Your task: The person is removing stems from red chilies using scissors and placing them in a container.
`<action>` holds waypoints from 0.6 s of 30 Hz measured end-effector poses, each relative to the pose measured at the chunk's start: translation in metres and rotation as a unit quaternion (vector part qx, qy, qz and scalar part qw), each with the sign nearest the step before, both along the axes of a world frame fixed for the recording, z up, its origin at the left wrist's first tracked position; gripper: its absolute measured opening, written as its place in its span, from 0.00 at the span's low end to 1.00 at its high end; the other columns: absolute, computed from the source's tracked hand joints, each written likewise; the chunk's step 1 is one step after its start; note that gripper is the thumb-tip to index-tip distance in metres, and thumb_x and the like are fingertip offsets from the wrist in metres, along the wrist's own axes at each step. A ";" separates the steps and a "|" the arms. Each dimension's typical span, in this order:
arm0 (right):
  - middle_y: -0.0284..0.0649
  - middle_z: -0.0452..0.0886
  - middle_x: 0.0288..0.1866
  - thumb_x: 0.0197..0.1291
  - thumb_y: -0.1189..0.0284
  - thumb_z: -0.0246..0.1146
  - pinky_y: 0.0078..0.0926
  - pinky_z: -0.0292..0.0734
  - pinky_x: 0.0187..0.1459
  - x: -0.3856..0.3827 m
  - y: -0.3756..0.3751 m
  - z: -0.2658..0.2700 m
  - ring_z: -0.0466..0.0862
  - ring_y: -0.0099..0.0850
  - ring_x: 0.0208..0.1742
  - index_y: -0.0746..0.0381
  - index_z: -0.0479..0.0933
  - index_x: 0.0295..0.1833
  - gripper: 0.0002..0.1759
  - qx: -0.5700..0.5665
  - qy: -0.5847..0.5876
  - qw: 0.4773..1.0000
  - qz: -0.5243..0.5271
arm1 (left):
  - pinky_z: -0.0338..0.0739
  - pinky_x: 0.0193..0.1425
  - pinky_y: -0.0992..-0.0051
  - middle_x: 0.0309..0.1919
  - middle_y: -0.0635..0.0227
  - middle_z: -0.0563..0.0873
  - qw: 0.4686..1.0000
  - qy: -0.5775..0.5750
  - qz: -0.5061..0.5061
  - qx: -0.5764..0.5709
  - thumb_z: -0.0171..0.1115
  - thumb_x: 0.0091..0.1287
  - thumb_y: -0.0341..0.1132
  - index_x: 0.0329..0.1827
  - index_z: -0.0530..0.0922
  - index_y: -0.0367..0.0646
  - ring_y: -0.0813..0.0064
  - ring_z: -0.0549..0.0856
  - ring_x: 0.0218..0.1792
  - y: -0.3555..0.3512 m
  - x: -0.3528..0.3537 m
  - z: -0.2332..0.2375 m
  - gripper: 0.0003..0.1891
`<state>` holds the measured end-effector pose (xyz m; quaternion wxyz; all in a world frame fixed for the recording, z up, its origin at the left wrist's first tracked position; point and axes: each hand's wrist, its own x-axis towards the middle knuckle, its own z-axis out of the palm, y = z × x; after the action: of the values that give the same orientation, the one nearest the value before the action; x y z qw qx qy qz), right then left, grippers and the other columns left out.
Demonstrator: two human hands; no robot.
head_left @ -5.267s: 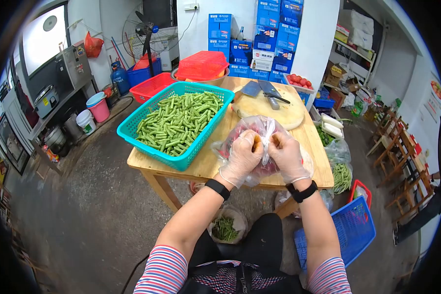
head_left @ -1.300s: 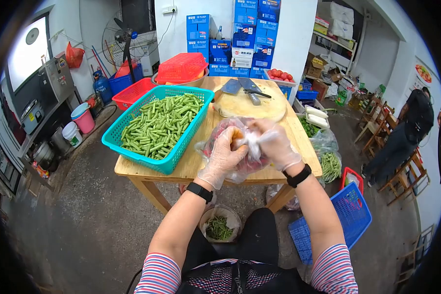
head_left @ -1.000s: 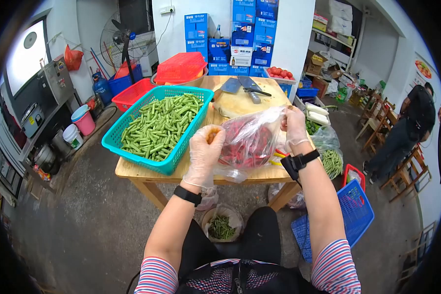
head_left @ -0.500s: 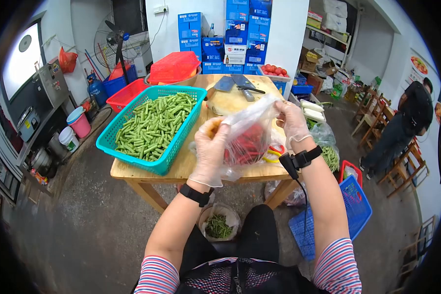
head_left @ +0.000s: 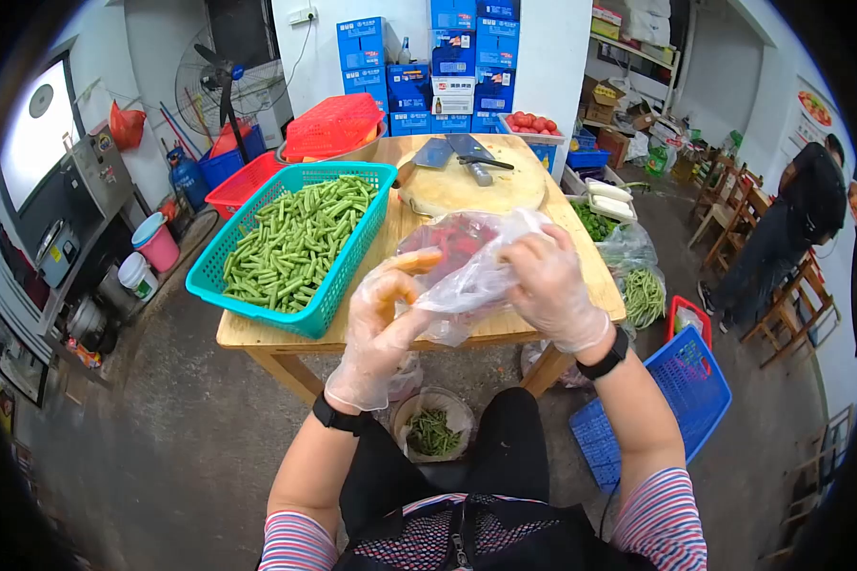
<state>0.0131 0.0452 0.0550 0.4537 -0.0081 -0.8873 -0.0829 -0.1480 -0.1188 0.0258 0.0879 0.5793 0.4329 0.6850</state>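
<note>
Both my hands wear clear disposable gloves and grip a thin clear plastic bag [head_left: 467,281] at the table's near edge. My left hand [head_left: 386,309] pinches the bag's near left part between thumb and fingers. On the other side, my right hand [head_left: 554,290] is closed on the gathered upper right of the plastic. Red pieces, perhaps peppers [head_left: 455,240], show through the bag's far side; their exact shape is blurred by the film. Left of my left hand stands a teal basket [head_left: 338,295] heaped with cut green beans [head_left: 300,238].
Beyond the bag, a round cutting board [head_left: 476,195] carries cleavers [head_left: 435,152] and a black-handled tool. Red baskets [head_left: 333,128] stand at the back left. Below, a lined bin [head_left: 433,428] with green scraps sits between my knees; a blue crate [head_left: 676,390] lies at right. A person [head_left: 800,209] stands far right.
My hands have lowered the bag's raised opening toward me and folded its plastic over. The red contents now sit farther back, toward the cutting board. The yellow and red rings on the table are hidden.
</note>
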 end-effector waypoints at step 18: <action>0.35 0.74 0.26 0.40 0.75 0.62 0.48 0.68 0.58 0.066 -0.011 0.003 0.79 0.36 0.38 0.58 0.77 0.34 0.10 0.053 -0.179 0.982 0.000 | 0.56 0.67 0.36 0.68 0.49 0.69 0.653 0.572 0.376 -0.324 0.66 0.51 0.45 0.42 0.83 0.33 0.54 0.70 0.65 0.032 0.004 0.040 0.23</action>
<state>0.0794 0.0341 0.0585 0.2870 0.0304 -0.9486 -0.1297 -0.1438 -0.0864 0.0662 -0.2599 0.5791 0.7727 0.0082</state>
